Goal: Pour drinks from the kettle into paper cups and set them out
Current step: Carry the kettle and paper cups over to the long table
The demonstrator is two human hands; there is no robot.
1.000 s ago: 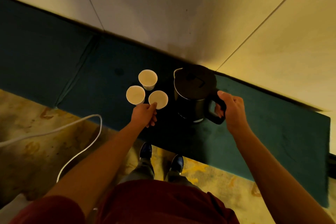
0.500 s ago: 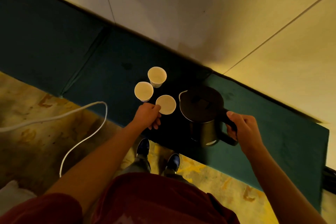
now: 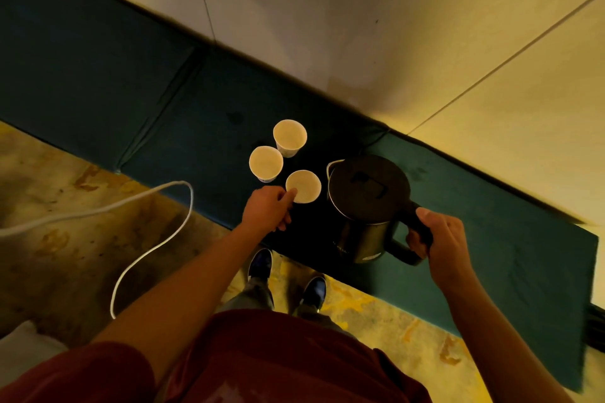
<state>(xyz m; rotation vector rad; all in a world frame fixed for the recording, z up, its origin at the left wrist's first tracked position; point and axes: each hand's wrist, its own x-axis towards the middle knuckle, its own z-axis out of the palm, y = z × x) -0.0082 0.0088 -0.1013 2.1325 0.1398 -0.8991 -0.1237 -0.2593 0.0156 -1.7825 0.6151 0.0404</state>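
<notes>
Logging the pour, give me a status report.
Right hand grips kettle handle. Left hand holds nearest cup. Two cups behind. Spout path unobstructed.

white cable (image 3: 154, 239) on floor, teal bench (image 3: 98, 75)

3 cups (image 3: 288, 160) left of kettle (image 3: 368, 203)

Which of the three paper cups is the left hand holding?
The cup closest to the kettle: the left hand grips its near side. The other two cups stand farther back, untouched.
</notes>
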